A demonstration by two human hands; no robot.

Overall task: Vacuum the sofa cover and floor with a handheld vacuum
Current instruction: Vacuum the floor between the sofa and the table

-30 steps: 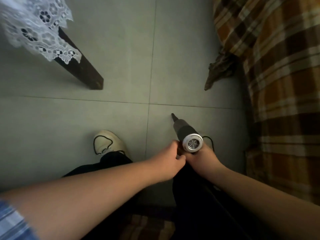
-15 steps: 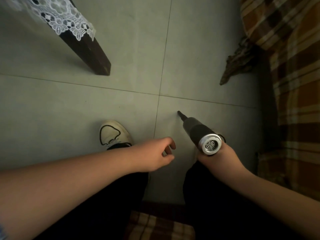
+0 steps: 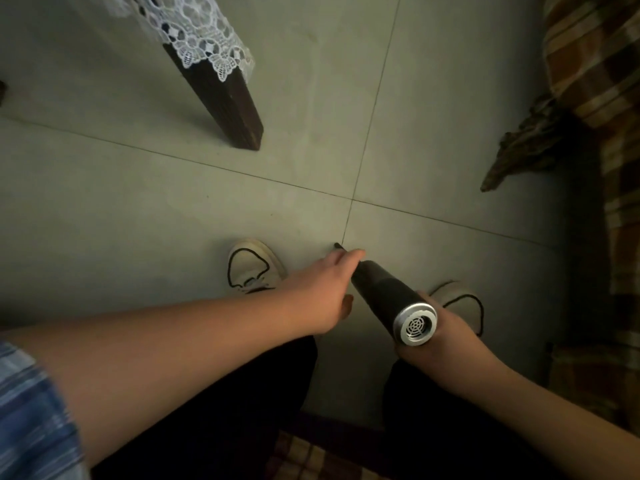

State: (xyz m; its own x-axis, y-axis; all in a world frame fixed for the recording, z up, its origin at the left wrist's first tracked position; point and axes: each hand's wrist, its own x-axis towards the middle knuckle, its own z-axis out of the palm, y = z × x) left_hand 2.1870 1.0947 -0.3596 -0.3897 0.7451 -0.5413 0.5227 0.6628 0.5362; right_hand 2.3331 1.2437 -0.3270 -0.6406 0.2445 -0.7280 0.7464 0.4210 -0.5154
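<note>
Since the black cylindrical handheld vacuum with silver rear grille (image 3: 388,295) looks light and rigid, the right hand (image 3: 437,341) suffices, fingers clamped round its rear; left hand (image 3: 322,292) fingers rest loosely apart at the narrow nozzle.

I see a vacuum (image 3: 384,292) with a matt black body and brushed metal end, matt smooth floor tiles (image 3: 104,202), a dark wooden leg (image 3: 225,102), white lace (image 3: 204,39) and plaid woven cloth (image 3: 602,57).

A person in a blue plaid short sleeve (image 3: 31,410), black trousers (image 3: 221,410) and cream black-laced canvas sneakers (image 3: 251,268).
</note>
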